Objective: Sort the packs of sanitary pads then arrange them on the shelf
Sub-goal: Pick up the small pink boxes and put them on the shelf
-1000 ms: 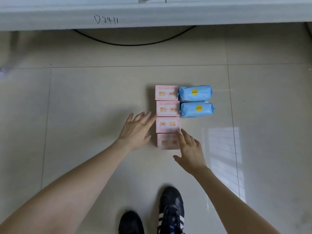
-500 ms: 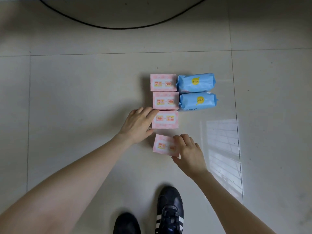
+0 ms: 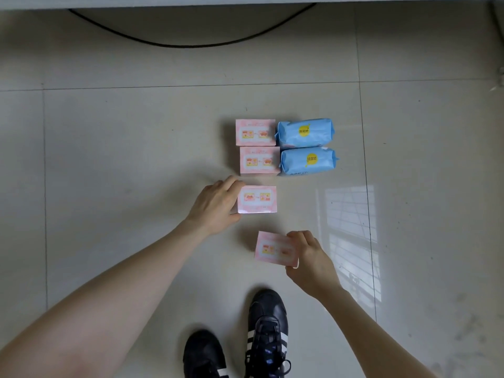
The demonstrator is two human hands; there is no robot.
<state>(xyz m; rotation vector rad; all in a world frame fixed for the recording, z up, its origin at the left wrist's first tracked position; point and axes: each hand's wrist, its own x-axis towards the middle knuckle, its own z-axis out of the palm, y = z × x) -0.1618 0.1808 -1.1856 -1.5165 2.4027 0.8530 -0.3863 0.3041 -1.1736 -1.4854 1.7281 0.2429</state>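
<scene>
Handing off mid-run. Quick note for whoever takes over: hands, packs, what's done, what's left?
Left hand: grips the left end of the third pink pack, pulled apart from the column.
Right hand: pinches the right end of the nearest pink pack, which is tilted.
On the floor: far pink pack and second pink pack touch in a column. Beside them on the right are the far blue pack and near blue pack.
Done: packs grouped by colour.
Left: all six go on the shelf; none is there yet.
</scene>
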